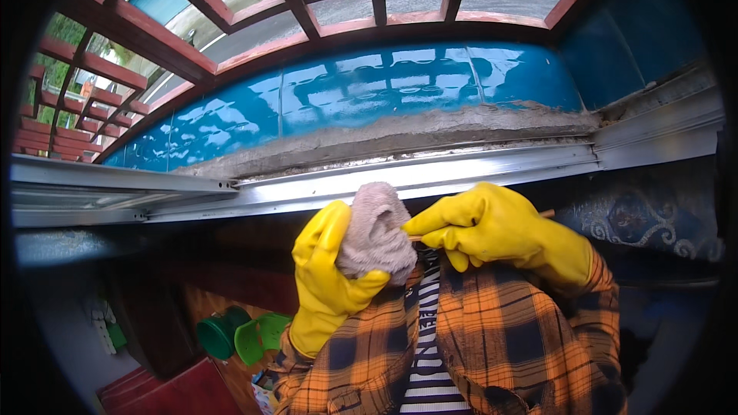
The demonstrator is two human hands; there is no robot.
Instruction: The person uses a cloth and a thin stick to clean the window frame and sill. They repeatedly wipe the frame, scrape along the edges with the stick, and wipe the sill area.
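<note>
My left hand (327, 280), in a yellow rubber glove, grips a bunched pinkish-grey cloth (375, 234) between thumb and fingers. Beside it, my right hand (496, 230), gloved the same way, is closed in a pinch on a thin wooden stick (547, 214). One end of the stick reaches the right side of the cloth; the other pokes out behind my right hand. Whether its tip presses into the cloth I cannot tell. Both hands are held in front of my chest, close to the silver metal window track (307, 198).
Beyond the track run a rough cement ledge (369, 138) and a glossy blue tiled sill (346, 96), backed by a red lattice grille (338, 27). A sliding window frame (84, 192) stands at left. Below are a dark green bucket (223, 330), a bright green plastic item (260, 336) and dark red furniture (184, 392).
</note>
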